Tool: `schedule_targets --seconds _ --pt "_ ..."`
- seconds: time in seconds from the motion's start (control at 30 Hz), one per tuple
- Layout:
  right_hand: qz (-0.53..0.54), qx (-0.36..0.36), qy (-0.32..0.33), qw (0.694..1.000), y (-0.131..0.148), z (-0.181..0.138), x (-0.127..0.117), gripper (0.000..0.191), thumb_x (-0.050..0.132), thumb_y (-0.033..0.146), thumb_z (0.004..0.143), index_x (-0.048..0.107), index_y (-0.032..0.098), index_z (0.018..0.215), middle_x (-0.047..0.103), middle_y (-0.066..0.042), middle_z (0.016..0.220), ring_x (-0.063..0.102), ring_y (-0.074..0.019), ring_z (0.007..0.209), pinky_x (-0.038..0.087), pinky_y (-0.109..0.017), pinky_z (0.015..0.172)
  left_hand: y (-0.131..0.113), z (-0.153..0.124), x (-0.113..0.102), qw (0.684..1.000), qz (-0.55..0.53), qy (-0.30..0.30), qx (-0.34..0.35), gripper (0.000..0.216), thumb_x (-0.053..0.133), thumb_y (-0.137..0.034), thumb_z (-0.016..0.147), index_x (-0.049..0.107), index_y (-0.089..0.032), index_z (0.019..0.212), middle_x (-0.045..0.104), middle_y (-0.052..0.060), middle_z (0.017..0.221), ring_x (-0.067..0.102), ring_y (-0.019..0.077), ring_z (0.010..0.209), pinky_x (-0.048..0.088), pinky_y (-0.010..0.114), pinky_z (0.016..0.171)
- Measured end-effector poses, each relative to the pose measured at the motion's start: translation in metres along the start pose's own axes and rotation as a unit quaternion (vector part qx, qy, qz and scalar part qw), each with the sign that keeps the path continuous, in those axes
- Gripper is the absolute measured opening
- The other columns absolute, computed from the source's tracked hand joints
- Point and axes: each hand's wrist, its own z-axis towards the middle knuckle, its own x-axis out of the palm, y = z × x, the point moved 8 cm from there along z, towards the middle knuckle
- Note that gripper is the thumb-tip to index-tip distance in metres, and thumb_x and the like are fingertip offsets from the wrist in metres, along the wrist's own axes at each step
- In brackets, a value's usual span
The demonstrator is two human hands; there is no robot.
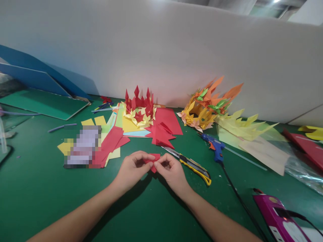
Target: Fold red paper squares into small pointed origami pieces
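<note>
A small red piece of folded paper is pinched between both hands above the green table. My left hand grips its left side with thumb and fingers. On the other side, my right hand pinches the right edge, the fingertips of both hands almost meeting. Just right of my right hand lies a yellow-and-black utility knife, its blade out and pointing to the pieces of pointed red paper. Beyond the hands stands a paper crown with red spikes and pale yellow leaves.
Red paper strips and a blurred-out phone-like rectangle lie left. An orange-yellow paper crown, a blue glue gun with its cord, and a magenta power strip are right. A white wall closes the back.
</note>
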Motion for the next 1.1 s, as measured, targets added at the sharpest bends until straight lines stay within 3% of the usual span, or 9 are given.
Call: schedule_targets --seconds 0.2,0.5,0.7,0.8,0.87,0.97,1.1 --pt "0.084 0.027 0.001 0.996 -0.005 0.002 -0.001 0.033 0.072 0.029 0.06 0.041 0.022 0.072 0.048 0.009 0.058 0.048 -0.0084 0.05 0.04 -0.022 0.051 0.009 0.001 0.0 0.999 -0.013 0.007 -0.031 0.013 0.071 -0.023 0.059 0.069 -0.016 0.07 0.068 0.002 0.07 0.062 0.0131 0.058 0.052 0.027 0.06" --pt "0.105 0.035 0.056 0.992 -0.007 0.003 0.004 0.033 0.071 0.03 0.065 0.041 0.023 0.076 0.05 0.009 0.059 0.052 -0.0092 0.051 0.044 -0.024 0.055 0.012 0.002 0.003 0.999 0.001 0.032 -0.041 0.02 0.068 -0.026 0.063 0.066 -0.017 0.081 0.071 0.003 0.074 0.064 0.0154 0.063 0.052 0.03 0.064" --pt "0.126 0.036 0.008 0.991 -0.005 0.003 -0.003 0.038 0.071 0.03 0.064 0.047 0.023 0.093 0.05 0.01 0.06 0.051 -0.0092 0.051 0.044 -0.024 0.054 0.01 0.004 -0.004 0.999 -0.032 -0.003 -0.025 0.039 0.07 -0.026 0.063 0.058 -0.018 0.099 0.065 0.006 0.102 0.06 0.011 0.068 0.051 0.027 0.067" --pt "0.131 0.032 -0.009 0.991 -0.004 0.003 -0.004 0.036 0.07 0.031 0.065 0.052 0.022 0.095 0.054 0.007 0.065 0.051 -0.0092 0.054 0.044 -0.023 0.055 0.009 0.002 0.001 0.992 -0.117 0.01 -0.051 0.054 0.073 -0.024 0.061 0.05 -0.02 0.11 0.065 0.004 0.098 0.063 0.0128 0.076 0.051 0.029 0.073" --pt "0.126 0.034 -0.006 0.991 -0.004 0.003 -0.003 0.034 0.07 0.033 0.066 0.054 0.021 0.092 0.058 0.004 0.069 0.053 -0.01 0.058 0.045 -0.024 0.056 0.01 0.0 0.005 0.989 -0.13 0.012 -0.076 0.054 0.075 -0.024 0.059 0.051 -0.02 0.108 0.065 0.001 0.089 0.063 0.0142 0.077 0.05 0.029 0.074" --pt "0.121 0.036 0.005 0.992 -0.004 0.001 0.0 0.033 0.071 0.034 0.066 0.053 0.021 0.09 0.062 0.002 0.074 0.054 -0.0105 0.059 0.047 -0.025 0.059 0.012 -0.003 0.012 0.99 -0.091 0.035 -0.104 0.036 0.075 -0.03 0.061 0.059 -0.018 0.09 0.065 0.001 0.079 0.062 0.015 0.075 0.048 0.029 0.073" --pt "0.117 0.04 0.04 0.991 -0.006 -0.001 0.006 0.035 0.07 0.035 0.067 0.047 0.023 0.09 0.063 0.004 0.072 0.056 -0.0107 0.056 0.048 -0.027 0.062 0.011 -0.004 0.013 0.993 -0.048 0.043 -0.094 0.023 0.068 -0.037 0.066 0.06 -0.017 0.074 0.062 -0.002 0.068 0.058 0.0134 0.067 0.045 0.026 0.067"
